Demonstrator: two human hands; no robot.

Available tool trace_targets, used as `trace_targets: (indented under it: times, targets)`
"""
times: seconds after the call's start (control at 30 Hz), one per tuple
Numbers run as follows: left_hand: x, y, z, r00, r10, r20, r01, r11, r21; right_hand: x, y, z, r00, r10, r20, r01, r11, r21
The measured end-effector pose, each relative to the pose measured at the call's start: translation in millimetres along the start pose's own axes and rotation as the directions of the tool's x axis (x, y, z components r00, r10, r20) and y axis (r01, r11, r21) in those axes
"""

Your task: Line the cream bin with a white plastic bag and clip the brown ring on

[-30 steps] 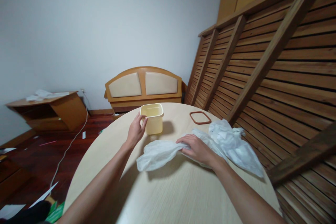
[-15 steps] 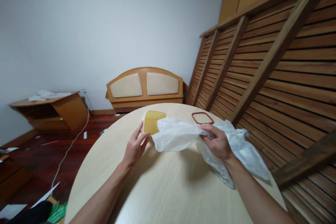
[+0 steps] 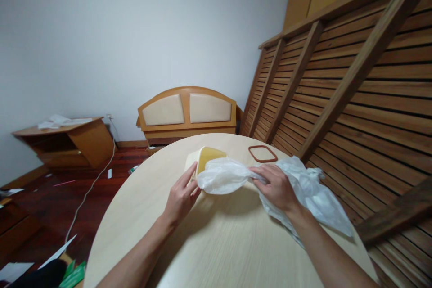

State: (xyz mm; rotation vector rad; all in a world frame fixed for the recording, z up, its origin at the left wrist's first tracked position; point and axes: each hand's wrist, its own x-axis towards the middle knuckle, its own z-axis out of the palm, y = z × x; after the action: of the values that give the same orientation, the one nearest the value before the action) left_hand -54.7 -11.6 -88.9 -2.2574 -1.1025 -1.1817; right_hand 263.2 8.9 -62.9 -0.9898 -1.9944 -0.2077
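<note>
A pale yellow plastic tub [image 3: 205, 157] lies tipped on its side on the round light-wood table [image 3: 216, 243], its mouth turned toward me and to the right. My left hand [image 3: 182, 195] touches the tub's near left side, its fingers extended along it. My right hand [image 3: 275, 186] is closed on a crumpled white plastic bag [image 3: 224, 175], holding one end of it at the tub's mouth. The rest of the bag [image 3: 313, 195] trails to the right across the table.
A brown rectangular sealing ring [image 3: 262, 153] lies on the table beyond the bag. A slatted wooden frame [image 3: 354, 85] leans close on the right. A wooden headboard [image 3: 187, 112] and a low cabinet [image 3: 64, 141] stand by the far wall. A white cable [image 3: 89, 189] runs over the floor.
The tub went from upright to tipped on its side. My right hand lifted the bag off the table and brought its end to the tub's mouth.
</note>
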Motion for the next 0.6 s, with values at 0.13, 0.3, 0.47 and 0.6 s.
trace_targets:
  times: [0.13,0.3,0.47,0.6]
  targets:
    - [1.0,5.6,1.2,0.999,0.043,-0.018,-0.042,0.999,0.032,1.2,-9.4,1.7,0.995,0.046,-0.09,-0.054,0.995,-0.083]
    - [1.3,12.5,1.5,0.996,0.084,-0.023,-0.083,0.996,0.045,1.7,-14.7,4.4,0.98,0.119,-0.162,-0.14,0.982,-0.124]
    - [0.2,14.9,1.5,0.995,0.099,-0.004,-0.099,0.994,0.046,1.7,-16.6,5.9,0.955,0.181,-0.235,-0.221,0.963,-0.154]
    - [1.4,17.5,0.9,0.993,0.117,-0.013,-0.116,0.992,0.058,2.2,-24.3,4.3,0.972,0.109,-0.208,-0.161,0.955,-0.25]
